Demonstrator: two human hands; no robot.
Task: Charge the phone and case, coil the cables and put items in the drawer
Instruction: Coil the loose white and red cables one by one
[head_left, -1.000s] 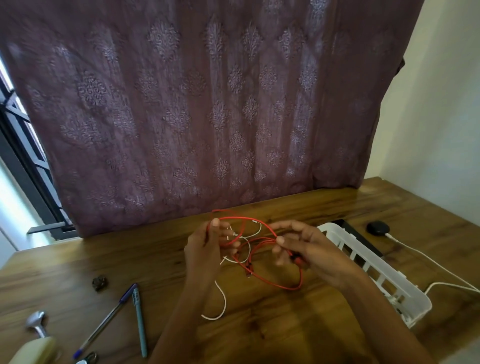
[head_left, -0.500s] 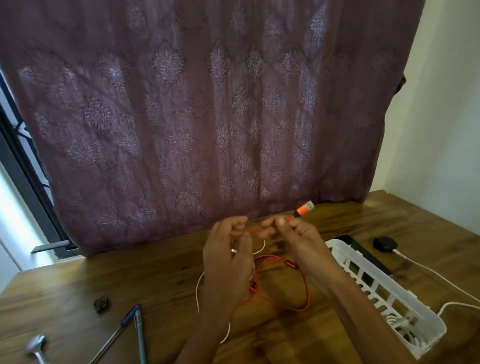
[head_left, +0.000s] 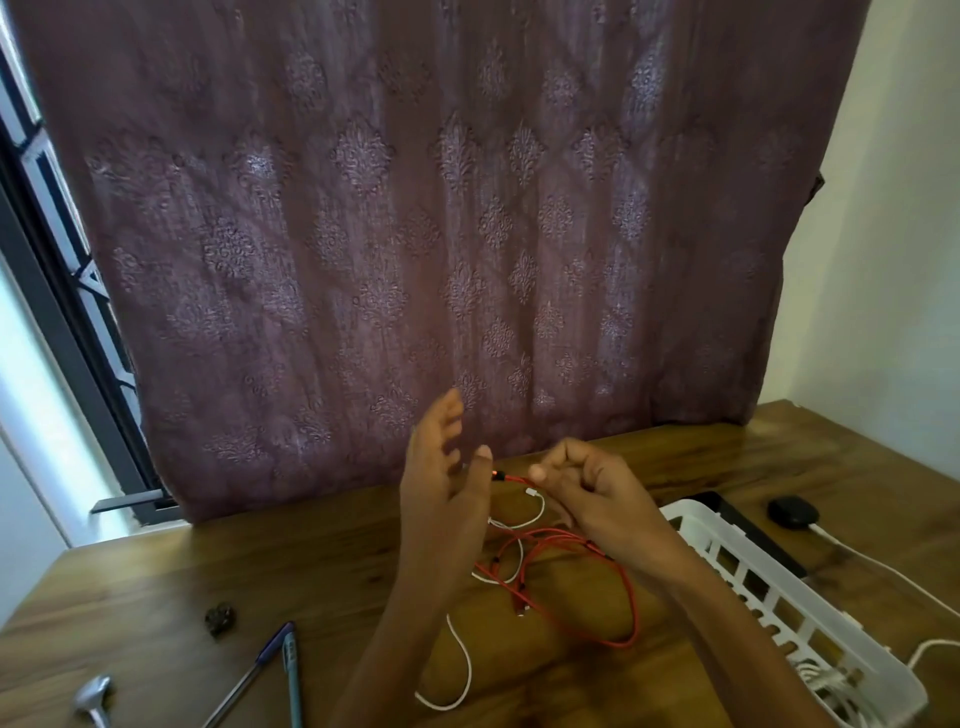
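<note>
A red cable (head_left: 621, 587) lies in loose loops on the wooden table (head_left: 322, 571), tangled with a white cable (head_left: 465, 670). My right hand (head_left: 592, 493) is raised over the loops with its fingers curled and pinches the red cable near one end. That end reaches left to the thumb of my left hand (head_left: 444, 499), which is held upright with straight, spread fingers and grips nothing. A black phone (head_left: 753, 530) lies behind a white basket (head_left: 727, 556). A black case (head_left: 792, 512) sits far right with a white lead plugged in.
The basket holds coiled white cable at its near end. Two pens (head_left: 288, 660), a small dark lump (head_left: 221, 618) and a metal object (head_left: 93, 696) lie at front left. A purple curtain hangs behind the table, with a wall at the right.
My left hand has opened and lifted its fingers off the cable. The orange plug that stuck up above my right hand is gone from there; the cable now runs level between my hands.
</note>
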